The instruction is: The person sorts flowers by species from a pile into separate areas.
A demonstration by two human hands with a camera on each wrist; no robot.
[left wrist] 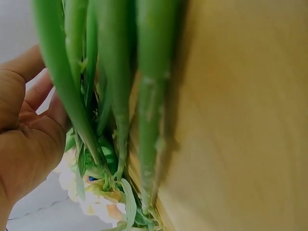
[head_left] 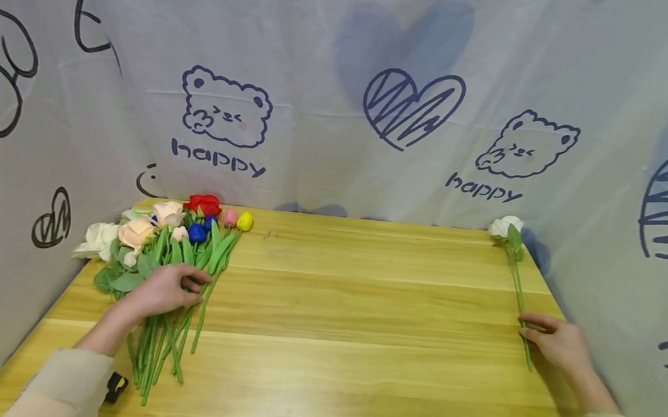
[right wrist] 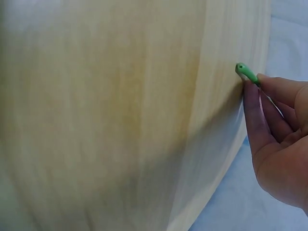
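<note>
On the table's right side, my right hand (head_left: 559, 344) pinches the green stem of a white rose (head_left: 504, 227) between thumb and fingertips. The flower head points to the back, and the cut stem end (right wrist: 241, 68) shows beyond the fingertips in the right wrist view. Over at the left, a bunch of artificial flowers (head_left: 146, 356) lies with stems toward the front. My left hand (head_left: 166, 291) is over these stems, its fingers loosely bent. In the left wrist view, the left hand's fingers (left wrist: 36, 91) lie alongside the thick green stems (left wrist: 113, 57), not wrapped round them.
Within the bunch are a red rose (head_left: 202, 205), a yellow tulip (head_left: 245, 221), blue buds (head_left: 198, 233), peach roses (head_left: 137, 231) and a white flower (head_left: 98, 241). The wooden table (head_left: 362, 311) stretches between the hands. A printed cloth (head_left: 317, 94) hangs behind and beside it.
</note>
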